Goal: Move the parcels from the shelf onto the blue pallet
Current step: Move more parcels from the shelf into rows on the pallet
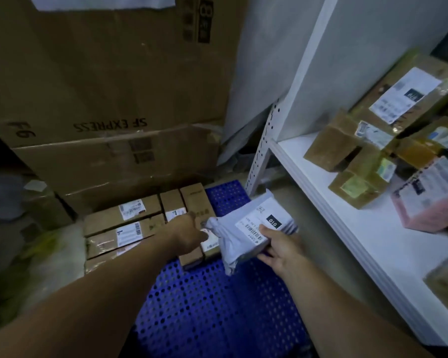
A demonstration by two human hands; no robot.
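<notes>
A grey poly-bag parcel [246,228] with a white label is held above the blue perforated pallet [204,306]. My right hand [279,249] grips its near edge from below. My left hand [189,233] reaches to its left end, touching the bag and the cardboard boxes [130,223] that lie on the pallet's far left part. On the white shelf [347,215] at right sit several brown boxes [347,143] and a pink parcel [432,200].
Large cardboard cartons [109,99] marked SF EXPRESS are stacked behind the pallet. A white perforated shelf post [264,140] stands at the pallet's far right corner. A grey wall rises behind the shelf. Dim clutter lies at far left.
</notes>
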